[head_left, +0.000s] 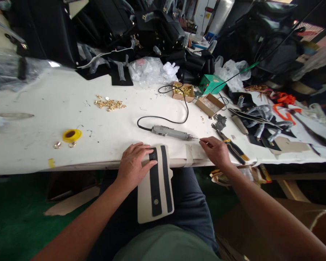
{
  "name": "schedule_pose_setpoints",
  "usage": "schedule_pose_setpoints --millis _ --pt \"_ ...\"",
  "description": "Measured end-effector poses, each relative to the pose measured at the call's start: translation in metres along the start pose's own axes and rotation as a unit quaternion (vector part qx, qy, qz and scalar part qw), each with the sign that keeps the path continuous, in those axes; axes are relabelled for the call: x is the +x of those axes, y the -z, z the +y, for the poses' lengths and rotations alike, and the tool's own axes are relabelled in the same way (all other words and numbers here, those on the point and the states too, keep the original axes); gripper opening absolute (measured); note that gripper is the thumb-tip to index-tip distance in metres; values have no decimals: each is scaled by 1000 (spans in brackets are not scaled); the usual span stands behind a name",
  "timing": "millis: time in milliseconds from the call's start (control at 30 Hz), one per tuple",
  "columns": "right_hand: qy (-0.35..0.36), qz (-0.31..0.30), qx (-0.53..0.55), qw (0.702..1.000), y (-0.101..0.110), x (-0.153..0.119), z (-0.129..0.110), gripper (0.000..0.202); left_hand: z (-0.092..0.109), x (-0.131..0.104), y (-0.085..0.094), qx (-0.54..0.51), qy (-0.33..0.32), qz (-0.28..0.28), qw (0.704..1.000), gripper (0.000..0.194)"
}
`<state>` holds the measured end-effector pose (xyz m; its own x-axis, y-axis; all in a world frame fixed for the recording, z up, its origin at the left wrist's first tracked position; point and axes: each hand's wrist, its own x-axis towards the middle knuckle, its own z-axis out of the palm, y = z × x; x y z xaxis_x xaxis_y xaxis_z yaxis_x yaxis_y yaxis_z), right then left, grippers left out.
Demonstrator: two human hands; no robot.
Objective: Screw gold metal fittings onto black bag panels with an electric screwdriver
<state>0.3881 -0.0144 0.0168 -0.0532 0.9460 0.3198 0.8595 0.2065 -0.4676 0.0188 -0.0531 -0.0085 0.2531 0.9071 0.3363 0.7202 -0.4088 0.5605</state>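
Observation:
My left hand (134, 163) lies with its fingers stretched over the upper end of a cream panel (145, 204) that bears two black straps (155, 181). The panel slants from the table edge down over my lap, and a round metal stud shows near the lower end of the wider strap. My right hand (215, 150) is at the table's front edge, thumb and fingertips pinched together beside the tip of a grey electric screwdriver (172, 132). Whatever the pinch holds is too small to make out. The screwdriver lies on the table, its black cord curling away behind it.
Gold-coloured metal fittings (110, 104) lie in a pile at the left, behind a yellow tape roll (72, 135). Pliers (232, 146) rest right of my right hand. Small cardboard boxes (210, 105) and a green power box (212, 84) stand behind. Black bags (103, 25) crowd the back.

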Motion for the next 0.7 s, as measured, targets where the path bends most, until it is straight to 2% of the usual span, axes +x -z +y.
schedule_pose_setpoints --millis 100,233,467,700 --pt "-66 19 -125 990 16 20 32 30 -1 0 0 -1 0 0 1000 26" --pt "-123 -58 -232 963 30 41 65 33 -1 0 -1 2 3 0 1000 27" --pt "-168 -106 -257 946 30 58 72 30 1 0 0 4 7 -3 1000 29" --pt "-209 -157 -255 931 43 78 76 27 -2 0 -1 2 6 -11 1000 29"
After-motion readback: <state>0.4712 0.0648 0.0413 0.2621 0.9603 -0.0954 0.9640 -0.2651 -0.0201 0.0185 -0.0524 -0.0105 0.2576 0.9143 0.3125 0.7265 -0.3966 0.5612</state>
